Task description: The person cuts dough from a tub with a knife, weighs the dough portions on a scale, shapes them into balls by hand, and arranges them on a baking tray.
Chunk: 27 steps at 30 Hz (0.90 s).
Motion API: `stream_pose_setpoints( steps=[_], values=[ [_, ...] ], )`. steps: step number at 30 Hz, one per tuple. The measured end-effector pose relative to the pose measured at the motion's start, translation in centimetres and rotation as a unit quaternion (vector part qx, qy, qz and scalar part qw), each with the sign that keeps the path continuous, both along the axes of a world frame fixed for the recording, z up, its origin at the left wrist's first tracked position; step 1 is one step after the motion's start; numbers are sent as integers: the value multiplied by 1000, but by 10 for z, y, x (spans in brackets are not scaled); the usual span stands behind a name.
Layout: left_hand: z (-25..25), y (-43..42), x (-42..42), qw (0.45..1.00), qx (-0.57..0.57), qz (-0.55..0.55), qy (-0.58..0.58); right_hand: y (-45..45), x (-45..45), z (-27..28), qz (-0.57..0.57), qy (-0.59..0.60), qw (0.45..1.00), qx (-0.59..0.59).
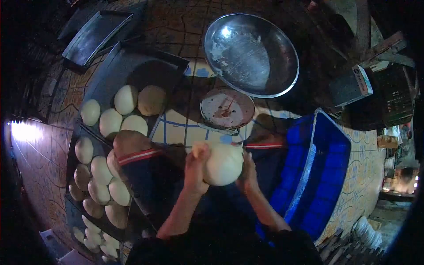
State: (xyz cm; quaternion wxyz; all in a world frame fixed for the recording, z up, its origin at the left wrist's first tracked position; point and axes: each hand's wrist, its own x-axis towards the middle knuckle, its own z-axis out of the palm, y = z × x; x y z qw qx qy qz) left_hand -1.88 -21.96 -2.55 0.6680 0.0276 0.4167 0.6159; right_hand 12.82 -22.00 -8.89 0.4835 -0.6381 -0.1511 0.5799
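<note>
A large, pale, rounded lump like dough (223, 165) is held between my two hands in front of my lap. My left hand (197, 170) grips its left side, with the thumb raised near a small pale piece at the upper left. On the right side, my right hand (248, 171) curves around the lump, its fingers partly hidden behind it. Just beyond the lump stands a weighing scale (227, 108) with a round, stained dial. Behind the scale lies a wide metal basin (251, 55) with whitish residue inside.
Dark trays (99, 88) on the left hold several pale and brownish round pieces (100, 170). An empty metal tray (95, 39) lies at the upper left. A blue crate (324, 172) stands close on the right, with a small box (352, 86) beyond it.
</note>
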Motion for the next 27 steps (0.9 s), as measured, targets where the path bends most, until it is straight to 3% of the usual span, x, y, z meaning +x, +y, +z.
stream_pose_setpoints(
  steps=[1, 6, 7, 8, 9, 10, 13, 14, 17, 19, 20, 21, 22, 24, 26, 27],
  values=[
    [-1, -1, 1, 1000, -2, -3, -2, 4, 0, 28, 67, -15, 990, 120],
    [-39, -4, -19, 991, 28, -22, 129, 23, -6, 85, 18, -17, 994, 109],
    [-23, 0, -22, 996, 29, -63, -47, 18, -8, 87, 107, -5, 990, 96],
    [-15, -1, -24, 969, 23, -104, -225, 15, -10, 90, 197, 2, 977, 78],
    [-54, -15, -28, 971, -4, -40, -234, 15, -10, 94, 182, 7, 983, 22],
    [-45, -17, -26, 971, -11, -40, -236, 11, -7, 93, 180, 7, 983, 15],
    [-22, -7, -8, 999, 5, -16, 35, 9, -13, 78, 215, -143, 908, 330],
    [-21, -7, -4, 991, 9, -89, 102, 3, -11, 74, 218, -144, 910, 322],
    [-31, 5, -6, 978, 74, -170, 95, 8, -9, 79, 218, -186, 919, 272],
    [-26, 12, -2, 1000, 4, 6, 9, 10, -13, 92, 226, -156, 946, 172],
    [-40, 11, -6, 1000, 9, 4, 13, 13, -16, 95, 226, -140, 956, 122],
    [-66, 4, -11, 993, 60, -31, -95, 14, -9, 91, 295, -89, 949, 71],
    [-83, -7, -19, 972, 103, -65, -203, 16, -2, 79, 293, -86, 950, 68],
    [-78, -14, -28, 956, 134, -89, -245, 24, 7, 54, 238, 45, 965, 101],
    [-60, -6, -24, 994, 39, -99, 8, 26, -4, 81, 271, 19, 951, 151],
    [-45, -1, -24, 980, 95, -170, 45, 22, -13, 84, 322, -130, 905, 244]
  ],
)
